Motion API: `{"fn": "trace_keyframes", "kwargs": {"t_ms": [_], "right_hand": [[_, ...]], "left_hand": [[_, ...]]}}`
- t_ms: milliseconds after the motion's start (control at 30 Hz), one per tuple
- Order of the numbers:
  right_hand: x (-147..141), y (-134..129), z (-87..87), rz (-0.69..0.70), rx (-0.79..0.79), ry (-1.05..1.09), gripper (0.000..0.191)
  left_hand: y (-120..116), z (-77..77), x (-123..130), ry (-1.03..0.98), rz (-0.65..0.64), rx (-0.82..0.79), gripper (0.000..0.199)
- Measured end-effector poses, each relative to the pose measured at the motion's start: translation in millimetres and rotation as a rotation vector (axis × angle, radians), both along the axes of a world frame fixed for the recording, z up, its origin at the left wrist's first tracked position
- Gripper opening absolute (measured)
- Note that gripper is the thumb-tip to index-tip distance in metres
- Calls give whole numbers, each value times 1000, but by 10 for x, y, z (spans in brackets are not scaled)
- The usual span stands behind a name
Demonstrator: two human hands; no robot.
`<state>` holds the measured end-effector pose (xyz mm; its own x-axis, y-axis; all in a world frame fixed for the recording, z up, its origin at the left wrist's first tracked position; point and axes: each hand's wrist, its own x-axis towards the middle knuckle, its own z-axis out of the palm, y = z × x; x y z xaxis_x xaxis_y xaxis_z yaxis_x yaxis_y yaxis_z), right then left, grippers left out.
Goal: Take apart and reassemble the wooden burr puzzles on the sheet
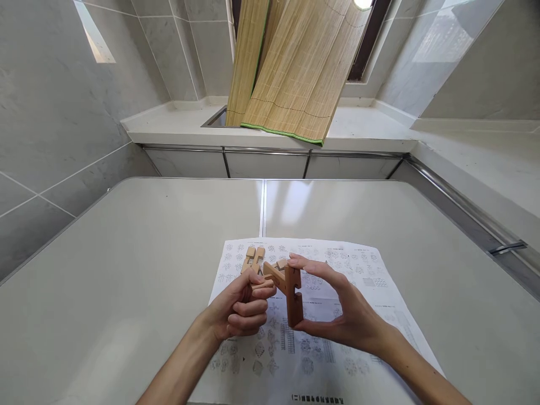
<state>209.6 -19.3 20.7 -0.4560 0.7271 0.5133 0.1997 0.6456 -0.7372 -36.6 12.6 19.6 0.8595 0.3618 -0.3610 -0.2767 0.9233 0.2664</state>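
Note:
My right hand (346,301) grips a dark reddish-brown notched wooden puzzle piece (294,298) by its two ends, thumb below and fingertips above, holding it upright. My left hand (242,306) is closed, thumb over curled fingers, on a lighter wooden puzzle piece (262,285) that is partly hidden by the fingers. A slanted wooden piece (274,277) reaches between the two hands and meets the dark piece's left side. Just beyond my left hand, several pale notched wooden pieces (253,259) lie on the printed sheet.
A large white printed sheet (358,264) with small puzzle diagrams lies under my hands on the light table (126,270). A seam strip (263,208) crosses the table. Behind it stand a white ledge (169,121), a bamboo mat (299,73) and grey tiled walls (37,112).

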Motion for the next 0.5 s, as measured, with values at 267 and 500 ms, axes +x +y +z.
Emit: {"fn": "trace_keyframes", "kwargs": {"t_ms": [267,500], "right_hand": [[-57,34,-39,-3,138,-62,89],[-88,13,-93,-62,199,-115,85]], "left_hand": [[-35,-1,26,7,-53,51,27],[-43,98,14,57,-166,96,32]]}}
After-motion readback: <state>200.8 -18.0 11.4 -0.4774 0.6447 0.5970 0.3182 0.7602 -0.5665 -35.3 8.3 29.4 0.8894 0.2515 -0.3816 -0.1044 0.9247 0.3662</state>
